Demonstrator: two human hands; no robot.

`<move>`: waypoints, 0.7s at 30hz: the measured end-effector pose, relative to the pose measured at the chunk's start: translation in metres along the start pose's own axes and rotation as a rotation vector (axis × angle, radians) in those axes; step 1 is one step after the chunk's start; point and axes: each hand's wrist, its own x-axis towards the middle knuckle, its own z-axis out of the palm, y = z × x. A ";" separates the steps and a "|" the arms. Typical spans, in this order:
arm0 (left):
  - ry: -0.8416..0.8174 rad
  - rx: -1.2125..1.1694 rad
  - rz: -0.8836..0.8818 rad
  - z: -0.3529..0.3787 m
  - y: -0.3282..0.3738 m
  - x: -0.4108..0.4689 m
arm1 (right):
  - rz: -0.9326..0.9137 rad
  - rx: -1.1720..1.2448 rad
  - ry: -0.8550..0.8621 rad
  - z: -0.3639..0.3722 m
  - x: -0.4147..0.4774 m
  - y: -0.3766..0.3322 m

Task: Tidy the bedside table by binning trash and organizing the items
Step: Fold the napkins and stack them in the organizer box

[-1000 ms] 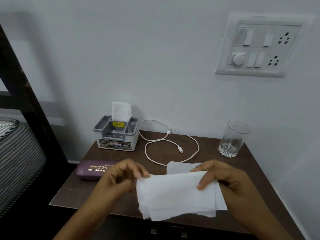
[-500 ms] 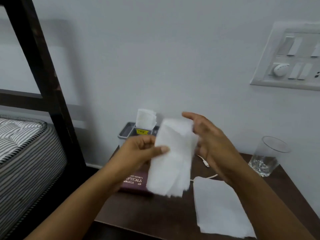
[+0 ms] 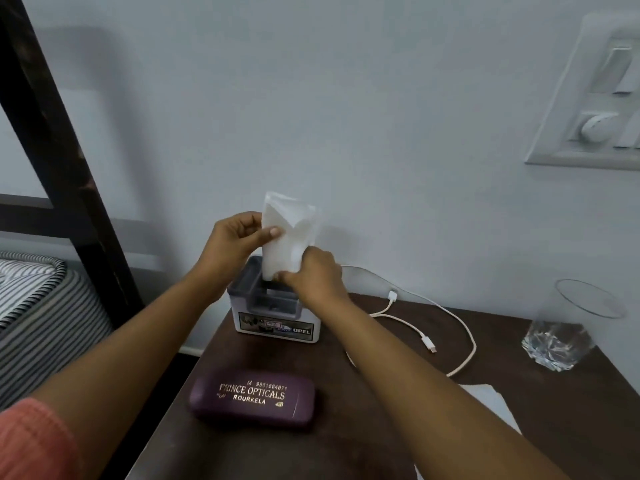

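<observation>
A salmon ribbed sleeve point(image 3: 31, 441) shows at the lower left corner. The dark brown wooden table point(image 3: 249, 455) has a bare strip along its left edge, which runs diagonally up to the wall; its near edge lies out of frame.

At 7 o'clock on the table, just beside the left edge, lies one spectacle case point(image 3: 252, 398). It is maroon, oblong and round-cornered, with gold lettering. At 5 o'clock one flat white tissue sheet point(image 3: 485, 396) lies partly under the right forearm. Open wood separates it from the case.

Towards 2 o'clock one white charging cable point(image 3: 460, 327) loops loosely, with two plugs visible. At 3 o'clock, near the right edge, stands one clear cut-base glass tumbler point(image 3: 561, 337), well apart from the cable's loop.

At 11 o'clock, in the back left corner near the wall, sits one grey and white plastic tissue box point(image 3: 273, 317). One folded white tissue stack point(image 3: 287, 233) stands upright over its middle opening. The left hand point(image 3: 232, 244) pinches the upper part of the stack between thumb and fingers. The right hand point(image 3: 311, 278) grips the lower end at the opening and hides how far it goes in.

Left of the table are a striped mattress point(image 3: 41, 306) and a dark bed frame point(image 3: 59, 143). A white switchboard point(image 3: 595, 109) hangs on the wall at the upper right.
</observation>
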 end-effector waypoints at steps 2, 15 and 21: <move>0.013 0.023 0.003 -0.002 -0.010 0.003 | 0.013 -0.126 -0.006 0.004 0.001 0.000; -0.037 0.211 0.039 -0.012 -0.027 -0.001 | -0.018 -0.241 0.089 -0.008 -0.001 0.010; -0.024 0.570 0.140 -0.016 -0.022 -0.002 | -0.136 -0.431 0.106 0.008 -0.006 -0.006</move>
